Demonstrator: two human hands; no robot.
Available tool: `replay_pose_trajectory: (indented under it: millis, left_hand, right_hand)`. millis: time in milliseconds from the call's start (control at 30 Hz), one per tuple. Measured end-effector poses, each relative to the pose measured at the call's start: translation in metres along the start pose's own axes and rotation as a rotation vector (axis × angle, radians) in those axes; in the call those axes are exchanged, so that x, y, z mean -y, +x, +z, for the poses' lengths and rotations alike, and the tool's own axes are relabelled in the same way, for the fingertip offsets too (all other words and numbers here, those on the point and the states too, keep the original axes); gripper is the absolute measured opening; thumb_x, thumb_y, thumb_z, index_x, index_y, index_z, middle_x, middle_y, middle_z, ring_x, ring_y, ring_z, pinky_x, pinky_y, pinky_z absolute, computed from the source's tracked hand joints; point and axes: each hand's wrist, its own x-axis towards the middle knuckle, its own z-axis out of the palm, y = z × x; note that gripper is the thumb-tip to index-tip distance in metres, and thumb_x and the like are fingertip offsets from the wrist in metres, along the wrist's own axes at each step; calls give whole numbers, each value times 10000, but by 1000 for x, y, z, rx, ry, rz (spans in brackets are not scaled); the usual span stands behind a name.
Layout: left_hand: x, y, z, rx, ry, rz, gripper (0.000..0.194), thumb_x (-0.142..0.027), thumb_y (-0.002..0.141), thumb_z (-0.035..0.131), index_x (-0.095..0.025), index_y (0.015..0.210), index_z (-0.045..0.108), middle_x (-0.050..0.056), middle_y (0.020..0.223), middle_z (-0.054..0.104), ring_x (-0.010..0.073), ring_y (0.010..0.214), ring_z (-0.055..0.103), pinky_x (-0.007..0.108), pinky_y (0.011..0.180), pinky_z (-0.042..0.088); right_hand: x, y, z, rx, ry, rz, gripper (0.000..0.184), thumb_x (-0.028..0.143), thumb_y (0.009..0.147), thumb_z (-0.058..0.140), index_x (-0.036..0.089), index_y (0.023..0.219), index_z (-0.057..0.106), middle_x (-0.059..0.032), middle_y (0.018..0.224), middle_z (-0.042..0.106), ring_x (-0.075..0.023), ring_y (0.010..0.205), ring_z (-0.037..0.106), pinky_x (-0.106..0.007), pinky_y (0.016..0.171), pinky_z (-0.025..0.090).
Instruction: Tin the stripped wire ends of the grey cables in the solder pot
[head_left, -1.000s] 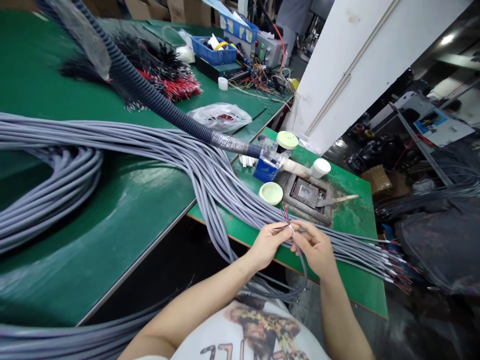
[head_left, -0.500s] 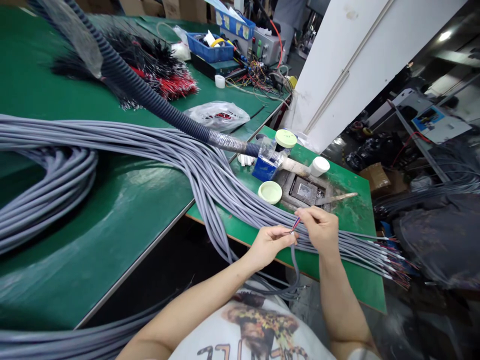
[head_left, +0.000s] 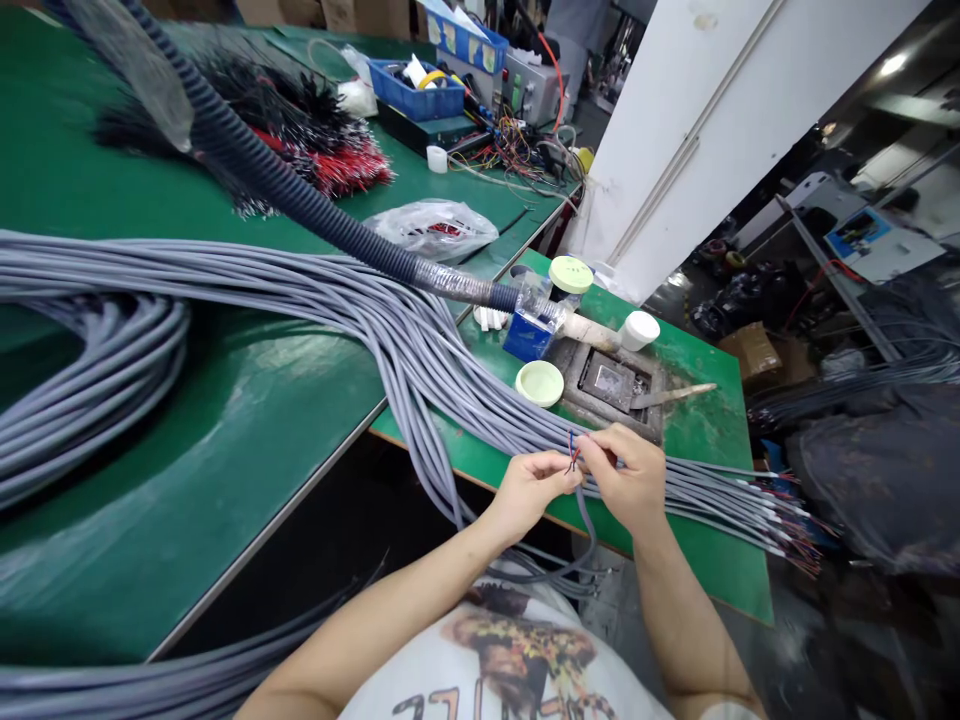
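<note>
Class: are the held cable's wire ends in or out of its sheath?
Out: blue and red wires show beyond the grey cable, between left hand and right hand.

Broad green-topped workbench [head_left: 150,560]: grey-edged, glossy, spreading across the left from where I stand.
Smaller green board table [head_left: 697,430]: brown-edged, stained in places, just beside the workbench.
Tall white flat-faced pillar [head_left: 675,110]: scuffed, with a thin lengthwise strip, behind the table.
Dark grey floor [head_left: 787,650]: dim, shiny in patches.
Small white lamp [head_left: 892,64]: bright against the dark upper right.
</note>
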Motion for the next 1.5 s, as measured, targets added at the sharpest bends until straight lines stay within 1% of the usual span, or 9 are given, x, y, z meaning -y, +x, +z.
replay_pose_trajectory:
  millis: [167, 300, 500, 633, 733, 833, 1000, 1200, 1500]
  left_hand:
    - [2, 3, -4, -54, -78, -37, 233, -336, 696, 762, -111, 740, 721, 8, 590, 629, 81, 569, 544, 198, 611, 441]
    - [-4, 5, -7, -28, -274, -125, 317, -336, 657, 795, -91, 843, 720, 44, 713, 673, 85, 586, 584, 212, 619, 496]
    - [-13, 8, -8, 2, -438, -158, 277, -323, 699, 770, -89, 829, 695, 17, 677, 637, 70, 567, 584, 194, 590, 528]
    - [-22, 4, -9, 62, -391, -135, 249, -332, 760, 714, -109, 869, 689, 25, 690, 655, 100, 583, 612, 234, 591, 545]
    - [-33, -5, -17, -37, -169, 17, 281, -316, 765, 709, -127, 972, 694, 58, 765, 708, 129, 674, 657, 236, 654, 545]
    - [-43, -15, -33, -236, 124, 304, 191, -277, 793, 677, -153, 935, 712, 52, 774, 717, 138, 716, 666, 246, 710, 533]
    - [-49, -20, -68, -497, 531, 680, 132, -215, 819, 630, -183, 913, 717, 30, 745, 689, 143, 705, 638, 264, 700, 496]
    - [-40, -13, -92, -545, 723, 711, 127, -201, 817, 624, -182, 909, 709, 30, 740, 680, 141, 694, 624, 264, 678, 475]
    - [-38, -11, -94, -502, 782, 640, 139, -241, 838, 593, -174, 898, 700, 39, 754, 679, 142, 700, 620, 271, 697, 484]
  right_hand:
    - [-5, -10, -6, -35, 54, -71, 104, 149, 818, 623, 212, 774, 693, 16, 624, 599, -107, 561, 524, -254, 542, 414]
    - [-19, -15, -12, -40, 80, -152, 244, 93, 820, 602, 249, 988, 687, -6, 799, 669, -139, 708, 595, -293, 659, 487]
    - [-35, -19, -10, 229, -5, -467, 500, 59, 837, 531, 300, 1274, 556, -69, 1275, 579, -249, 1177, 505, -472, 940, 461]
    - [-37, -11, -9, 256, 15, -536, 492, 122, 840, 579, 322, 1288, 541, -48, 1308, 574, -272, 1257, 445, -505, 980, 441]
    - [-37, 8, -12, 119, 80, -473, 457, 136, 828, 607, 315, 1247, 576, -47, 1207, 641, -260, 1177, 519, -475, 952, 469]
    - [-35, 33, -12, -27, 94, -322, 312, 154, 852, 572, 280, 1125, 653, -54, 1083, 676, -227, 1031, 598, -418, 897, 496]
    - [-39, 70, 6, -51, 105, -119, 175, 264, 895, 527, 234, 978, 678, -42, 929, 689, -190, 887, 629, -348, 824, 504]
    - [-55, 92, 35, 25, 69, -48, 230, 382, 897, 516, 239, 940, 691, -31, 935, 701, -196, 899, 634, -352, 876, 477]
    - [-66, 105, 52, 87, -9, -28, 316, 460, 894, 490, 227, 930, 701, -35, 891, 704, -201, 861, 632, -350, 848, 483]
